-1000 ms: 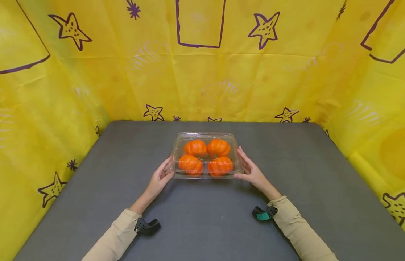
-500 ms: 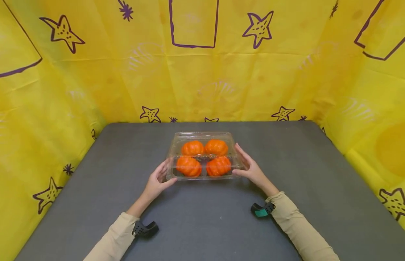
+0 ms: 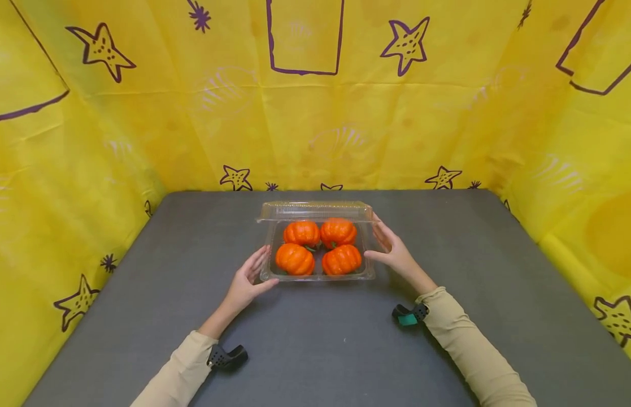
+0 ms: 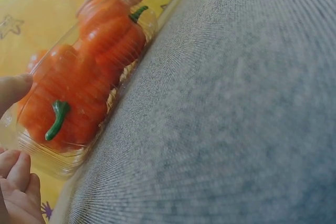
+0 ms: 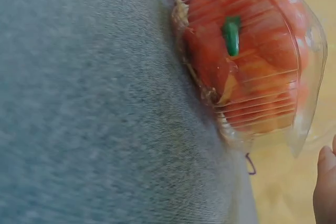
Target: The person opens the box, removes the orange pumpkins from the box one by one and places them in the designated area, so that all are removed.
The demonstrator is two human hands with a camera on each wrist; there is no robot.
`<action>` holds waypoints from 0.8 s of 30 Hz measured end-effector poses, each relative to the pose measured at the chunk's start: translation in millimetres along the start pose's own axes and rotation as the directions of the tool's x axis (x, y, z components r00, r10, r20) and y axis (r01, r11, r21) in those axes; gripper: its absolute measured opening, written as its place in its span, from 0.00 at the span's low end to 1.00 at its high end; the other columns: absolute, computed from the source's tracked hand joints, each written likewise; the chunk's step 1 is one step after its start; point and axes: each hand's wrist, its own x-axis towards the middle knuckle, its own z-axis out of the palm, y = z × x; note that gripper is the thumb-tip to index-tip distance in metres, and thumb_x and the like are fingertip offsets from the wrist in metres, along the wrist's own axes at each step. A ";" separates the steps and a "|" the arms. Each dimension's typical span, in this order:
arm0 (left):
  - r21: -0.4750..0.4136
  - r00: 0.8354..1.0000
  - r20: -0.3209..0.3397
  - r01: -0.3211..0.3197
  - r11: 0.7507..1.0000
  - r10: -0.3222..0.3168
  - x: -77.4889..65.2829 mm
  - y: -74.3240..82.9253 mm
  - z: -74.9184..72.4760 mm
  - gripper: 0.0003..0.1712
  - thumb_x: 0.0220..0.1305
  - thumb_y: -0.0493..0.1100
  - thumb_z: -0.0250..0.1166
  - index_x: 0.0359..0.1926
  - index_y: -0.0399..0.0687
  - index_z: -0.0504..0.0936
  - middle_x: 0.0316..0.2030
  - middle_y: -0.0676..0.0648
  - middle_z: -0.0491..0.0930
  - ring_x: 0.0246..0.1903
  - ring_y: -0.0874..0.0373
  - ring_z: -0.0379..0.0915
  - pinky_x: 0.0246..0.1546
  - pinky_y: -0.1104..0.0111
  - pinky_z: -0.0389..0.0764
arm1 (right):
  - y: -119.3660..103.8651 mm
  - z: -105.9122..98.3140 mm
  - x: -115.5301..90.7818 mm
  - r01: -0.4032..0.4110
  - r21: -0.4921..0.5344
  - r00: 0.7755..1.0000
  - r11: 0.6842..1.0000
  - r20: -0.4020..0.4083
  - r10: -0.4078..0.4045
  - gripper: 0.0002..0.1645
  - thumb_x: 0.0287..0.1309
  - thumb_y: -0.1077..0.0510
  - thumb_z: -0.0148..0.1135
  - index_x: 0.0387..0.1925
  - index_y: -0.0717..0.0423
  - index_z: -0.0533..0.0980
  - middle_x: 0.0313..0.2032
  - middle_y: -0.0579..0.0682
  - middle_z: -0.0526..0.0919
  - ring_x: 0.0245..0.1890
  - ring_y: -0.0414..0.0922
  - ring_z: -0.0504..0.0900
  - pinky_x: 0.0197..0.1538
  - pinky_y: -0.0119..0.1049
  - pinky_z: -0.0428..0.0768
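Observation:
A clear plastic clamshell container point(image 3: 320, 277) sits on the table, holding several small orange pumpkins point(image 3: 295, 259) with green stems, one of which shows in the left wrist view as a pumpkin point(image 4: 68, 114) behind the clear wall. Its lid point(image 3: 315, 210) is tilted up at the back, so the pumpkins lie uncovered from above. My left hand point(image 3: 242, 288) grips the container's front left corner, thumb at the front rim and fingers along the left side. On the right, my right hand point(image 3: 396, 259) has its extended fingertips at the raised lid's right edge, thumb spread apart.
The dark grey table point(image 3: 315, 350) ends at a yellow patterned cloth point(image 3: 315, 130) that hangs behind and on both sides. Black wrist mounts point(image 3: 227, 357) stick out inward from the beige sleeves.
The container's lid has swung up and back from over the pumpkins. My right hand's fingers have moved slightly up and back with it, while the left hand stays at the front left corner.

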 end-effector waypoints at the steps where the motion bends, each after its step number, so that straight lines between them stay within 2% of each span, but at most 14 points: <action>1: 0.001 1.000 -0.001 0.005 1.000 -0.005 0.8 -0.2 0.6 0.44 0.45 0.19 0.63 0.62 0.25 0.52 0.61 0.29 0.53 0.61 0.41 0.49 0.56 0.74 0.58 | -0.6 -1.0 1.4 0.005 0.003 1.000 1.000 -0.002 -0.005 0.50 0.47 0.73 0.63 0.65 0.70 0.43 0.67 0.60 0.42 0.65 0.53 0.45 0.62 0.41 0.49; 8: 0.007 1.000 -0.015 0.012 1.000 -0.012 4.1 -3.0 0.7 0.44 0.44 0.19 0.63 0.62 0.25 0.53 0.61 0.30 0.55 0.60 0.41 0.50 0.56 0.73 0.58 | -4.7 -7.2 12.6 0.051 0.013 0.999 0.999 0.015 -0.051 0.50 0.49 0.68 0.63 0.66 0.66 0.43 0.67 0.59 0.44 0.65 0.50 0.45 0.62 0.43 0.48; 14: 0.028 1.000 -0.017 0.005 1.000 -0.005 2.1 -3.8 -0.8 0.43 0.44 0.19 0.63 0.62 0.25 0.53 0.61 0.30 0.55 0.60 0.40 0.51 0.56 0.74 0.58 | -6.9 -12.2 28.8 0.067 -0.021 0.997 0.998 0.033 -0.066 0.48 0.50 0.72 0.60 0.67 0.62 0.44 0.67 0.58 0.44 0.66 0.48 0.45 0.63 0.40 0.48; 17: 0.032 1.000 -0.014 -0.007 0.999 0.007 2.0 -2.9 -0.8 0.43 0.44 0.18 0.63 0.62 0.24 0.53 0.60 0.29 0.55 0.60 0.40 0.51 0.56 0.73 0.58 | -11.3 -14.4 36.9 0.063 -0.045 0.998 0.997 0.023 -0.062 0.46 0.51 0.75 0.57 0.67 0.63 0.45 0.67 0.60 0.45 0.65 0.49 0.46 0.63 0.41 0.49; 24: 0.035 0.999 -0.014 -0.034 0.999 0.035 1.7 -1.5 -0.6 0.42 0.43 0.18 0.62 0.61 0.22 0.53 0.60 0.28 0.55 0.59 0.39 0.51 0.56 0.73 0.58 | -32.2 -12.1 49.9 0.033 -0.121 0.999 0.992 0.025 -0.030 0.43 0.53 0.73 0.56 0.65 0.69 0.45 0.66 0.61 0.46 0.65 0.52 0.46 0.63 0.42 0.48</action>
